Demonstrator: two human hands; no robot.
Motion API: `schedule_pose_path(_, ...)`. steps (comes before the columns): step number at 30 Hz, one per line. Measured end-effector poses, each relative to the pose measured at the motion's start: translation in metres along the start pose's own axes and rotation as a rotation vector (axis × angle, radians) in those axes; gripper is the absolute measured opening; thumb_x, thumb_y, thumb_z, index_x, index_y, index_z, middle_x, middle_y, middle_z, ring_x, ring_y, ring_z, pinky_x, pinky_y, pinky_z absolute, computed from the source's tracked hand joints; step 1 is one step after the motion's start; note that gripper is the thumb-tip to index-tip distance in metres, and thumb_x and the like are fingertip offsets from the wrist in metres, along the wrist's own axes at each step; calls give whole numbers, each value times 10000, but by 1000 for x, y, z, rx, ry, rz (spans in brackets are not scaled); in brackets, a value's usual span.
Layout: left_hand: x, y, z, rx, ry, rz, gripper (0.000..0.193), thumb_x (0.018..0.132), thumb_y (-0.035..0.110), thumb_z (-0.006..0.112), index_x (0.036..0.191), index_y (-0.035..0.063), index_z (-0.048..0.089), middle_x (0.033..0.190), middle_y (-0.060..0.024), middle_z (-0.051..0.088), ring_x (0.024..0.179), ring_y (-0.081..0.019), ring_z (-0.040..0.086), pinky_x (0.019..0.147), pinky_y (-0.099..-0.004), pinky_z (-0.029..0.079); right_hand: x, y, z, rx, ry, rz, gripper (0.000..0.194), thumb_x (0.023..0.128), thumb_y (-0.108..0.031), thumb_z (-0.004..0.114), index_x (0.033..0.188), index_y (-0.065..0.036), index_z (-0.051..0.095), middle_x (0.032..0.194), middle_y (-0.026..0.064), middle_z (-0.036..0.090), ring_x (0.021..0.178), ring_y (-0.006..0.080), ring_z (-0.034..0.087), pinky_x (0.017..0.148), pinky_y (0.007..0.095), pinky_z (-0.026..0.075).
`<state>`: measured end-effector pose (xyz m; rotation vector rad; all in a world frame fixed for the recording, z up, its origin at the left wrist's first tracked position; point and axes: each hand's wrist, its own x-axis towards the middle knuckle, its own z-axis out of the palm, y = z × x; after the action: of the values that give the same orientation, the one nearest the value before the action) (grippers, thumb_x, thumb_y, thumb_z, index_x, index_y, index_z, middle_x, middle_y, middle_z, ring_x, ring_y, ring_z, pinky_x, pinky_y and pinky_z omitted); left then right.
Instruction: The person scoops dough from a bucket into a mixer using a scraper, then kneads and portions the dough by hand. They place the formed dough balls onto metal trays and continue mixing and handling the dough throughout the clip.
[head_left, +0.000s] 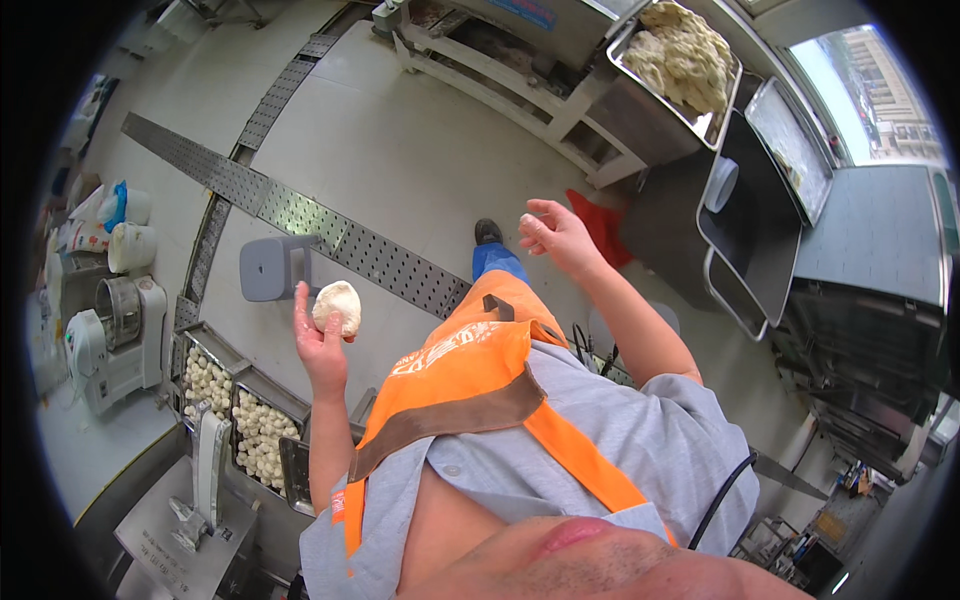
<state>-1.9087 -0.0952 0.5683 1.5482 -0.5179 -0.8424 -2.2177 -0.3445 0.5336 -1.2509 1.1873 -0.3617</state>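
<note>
A pale lump of dough (339, 304) rests in my left hand (321, 341), the thumb across its near side and the fingers partly hidden by it. My right hand (553, 234) is raised over the floor with fingers bent and apart, nothing in it, and white residue on the fingertips. Beyond that hand, at the upper right, a large mass of dough (679, 56) fills a metal tub (667, 112). Left of my left forearm stand two metal trays, one (247, 369) beside the other (279, 396), both filled with several small dough balls (262, 439).
A grey plastic stool (266, 268) stands near a perforated metal drain cover (300, 217). A stand mixer (120, 337) and white tubs (133, 247) are on the left counter. Right of me are a deep dark bin (750, 247), a tray (791, 150) and a red cloth-like object (600, 225).
</note>
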Motion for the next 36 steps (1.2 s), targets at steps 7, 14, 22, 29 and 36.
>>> schedule_pose_path(7,137,1,91,-396,-122,-166,344,1025,184,520,1328,21,511,1073,-66,626,760,-139,582,600,-276,466,125,-80,-72,46,78,-132,479,934,-337,682,1253,12,609,1064,126,694,908,178,675,789,323,557)
schedule_pose_path(14,301,35,224,34,-636,-348,396,1074,423,414,1039,51,544,725,-51,543,544,-131,477,466,-265,373,105,-116,-90,-114,188,-329,480,922,-374,668,1219,1,624,1162,161,679,1087,308,641,938,389,506)
schedule_pose_path(22,388,66,393,249,-1223,-392,320,1037,367,517,1168,76,550,1132,-118,690,906,-214,690,552,-274,465,27,-75,-66,35,933,-55,388,937,-342,672,1121,-3,638,941,121,688,879,262,654,777,396,506)
schedule_pose_path(29,375,92,493,225,-1468,-177,373,1041,290,523,1370,115,515,942,-115,671,717,-146,630,523,-210,428,-16,-38,-30,170,1356,-31,314,925,-277,702,1048,6,646,857,116,690,769,223,651,724,356,520)
schedule_pose_path(36,248,103,543,179,-1552,-120,451,1039,448,510,1203,38,605,710,-34,555,471,-89,487,404,-212,378,-61,5,-61,229,1447,54,333,921,-282,708,1059,16,653,881,122,708,800,222,674,744,356,532)
